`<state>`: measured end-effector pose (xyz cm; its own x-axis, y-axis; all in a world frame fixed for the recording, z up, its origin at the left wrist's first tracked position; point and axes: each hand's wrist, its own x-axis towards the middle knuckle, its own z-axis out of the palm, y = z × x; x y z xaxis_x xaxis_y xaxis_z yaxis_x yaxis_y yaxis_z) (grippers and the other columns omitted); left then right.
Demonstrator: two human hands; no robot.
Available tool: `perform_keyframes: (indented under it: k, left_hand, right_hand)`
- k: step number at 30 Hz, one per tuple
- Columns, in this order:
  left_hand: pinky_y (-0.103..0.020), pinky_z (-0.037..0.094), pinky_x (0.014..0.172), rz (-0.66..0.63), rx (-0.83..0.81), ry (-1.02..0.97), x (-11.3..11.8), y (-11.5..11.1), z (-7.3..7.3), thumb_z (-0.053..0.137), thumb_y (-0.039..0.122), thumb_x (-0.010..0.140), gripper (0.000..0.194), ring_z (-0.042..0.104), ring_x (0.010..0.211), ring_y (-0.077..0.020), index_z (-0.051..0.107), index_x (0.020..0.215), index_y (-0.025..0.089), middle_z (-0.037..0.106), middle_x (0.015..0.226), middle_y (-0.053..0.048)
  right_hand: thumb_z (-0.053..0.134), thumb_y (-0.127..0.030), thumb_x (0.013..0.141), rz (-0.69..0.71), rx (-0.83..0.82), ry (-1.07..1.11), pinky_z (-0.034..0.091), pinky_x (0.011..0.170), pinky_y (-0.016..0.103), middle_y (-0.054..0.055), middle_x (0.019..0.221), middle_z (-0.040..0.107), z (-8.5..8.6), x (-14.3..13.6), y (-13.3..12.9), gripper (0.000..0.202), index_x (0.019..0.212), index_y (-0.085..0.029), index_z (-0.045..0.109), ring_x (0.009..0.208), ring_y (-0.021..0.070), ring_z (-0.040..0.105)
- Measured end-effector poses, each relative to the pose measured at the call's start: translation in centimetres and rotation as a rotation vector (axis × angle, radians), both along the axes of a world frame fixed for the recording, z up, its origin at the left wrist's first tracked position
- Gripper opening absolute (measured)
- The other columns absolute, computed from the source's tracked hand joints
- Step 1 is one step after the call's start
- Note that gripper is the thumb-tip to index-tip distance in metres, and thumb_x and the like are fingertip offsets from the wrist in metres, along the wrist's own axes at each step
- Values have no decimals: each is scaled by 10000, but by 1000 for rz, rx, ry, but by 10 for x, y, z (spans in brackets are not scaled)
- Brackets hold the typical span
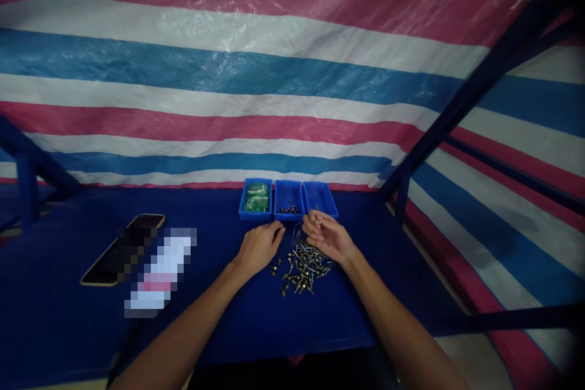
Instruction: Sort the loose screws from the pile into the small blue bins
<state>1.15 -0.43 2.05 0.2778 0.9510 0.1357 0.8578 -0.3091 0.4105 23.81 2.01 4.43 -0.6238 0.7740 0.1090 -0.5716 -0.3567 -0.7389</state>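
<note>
A loose pile of small metal pieces (305, 263) with thin silver shanks and brass-coloured ends lies on the blue table. At the pile's right edge, my right hand (329, 237) is raised palm up, its fingertips closed on one such small metal piece (318, 221). My left hand (258, 248) is to the left of the pile, back upward and fingers curled down. Its fingertips are mostly hidden, so I cannot make out what they hold, if anything. A few short brass-coloured pieces (274, 269) lie just beside it.
Three blue bins stand side by side behind the hands: the left bin (256, 217) has green-and-clear packets, the middle bin (289, 186) small dark metal parts, and the right bin (320, 194) is partly hidden. A phone (121, 250) and a blurred pale item (162, 271) lie left. Blue frame bars flank the table.
</note>
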Motion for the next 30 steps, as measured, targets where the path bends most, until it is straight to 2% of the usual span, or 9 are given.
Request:
perform_keyframes:
  k: [6, 14, 19, 21, 24, 27, 30]
  left_hand:
    - [-292, 494, 752, -4, 0, -16, 0, 0, -2, 410, 384, 1113, 269, 746, 925, -231, 653, 1125, 269, 772, 1041, -29]
    - [-292, 484, 745, -2, 10, -7, -1, 1, -4, 416, 386, 1114, 255, 745, 932, -235, 646, 1137, 279, 771, 1044, -25]
    - [-292, 493, 745, -1, 7, -7, -1, 1, -3, 416, 388, 1112, 261, 748, 930, -233, 653, 1144, 282, 772, 1047, -25]
    - [-292, 497, 746, -3, 11, -9, -1, 0, -3, 413, 391, 1113, 266, 748, 933, -235, 652, 1150, 280, 773, 1049, -28]
    - [-290, 504, 748, -9, 8, -13, -1, 1, -3, 414, 389, 1114, 268, 748, 932, -233, 655, 1148, 275, 773, 1042, -29]
    - [-290, 512, 748, -10, 9, -10, -1, 1, -2, 417, 385, 1112, 268, 749, 936, -234, 657, 1152, 273, 772, 1034, -27]
    - [-290, 520, 749, -4, 11, -6, -1, 1, -1, 418, 381, 1110, 271, 752, 943, -234, 660, 1166, 272, 772, 1038, -28]
  right_hand:
    - [807, -368, 907, -74, 55, -76, 216, 438, 149, -9, 838, 466, -3, 1, 0, 284, 892, -185, 590, 572, 72, 202]
    - [922, -322, 780, -95, 81, -113, 190, 427, 156, -30, 794, 443, -5, 1, 1, 374, 867, -202, 579, 582, 80, 205]
    - [883, -327, 819, -149, 93, -180, 176, 424, 161, -32, 799, 470, -6, 0, 2, 306, 893, -200, 614, 556, 62, 213]
    - [832, -379, 870, -229, 106, -261, 165, 420, 170, -22, 821, 522, -10, -3, 5, 272, 949, -206, 637, 530, 52, 225]
    - [774, -473, 899, -433, 200, -470, 179, 405, 192, -25, 790, 567, -20, -8, 11, 294, 999, -225, 652, 484, 59, 273]
    - [758, -477, 899, -683, 488, -720, 358, 506, 219, -14, 783, 574, -29, -11, 13, 285, 944, -208, 675, 585, 105, 442]
    - [647, -435, 985, -819, 708, -947, 413, 604, 248, -20, 753, 576, -33, -12, 10, 229, 1023, -213, 688, 623, 129, 497]
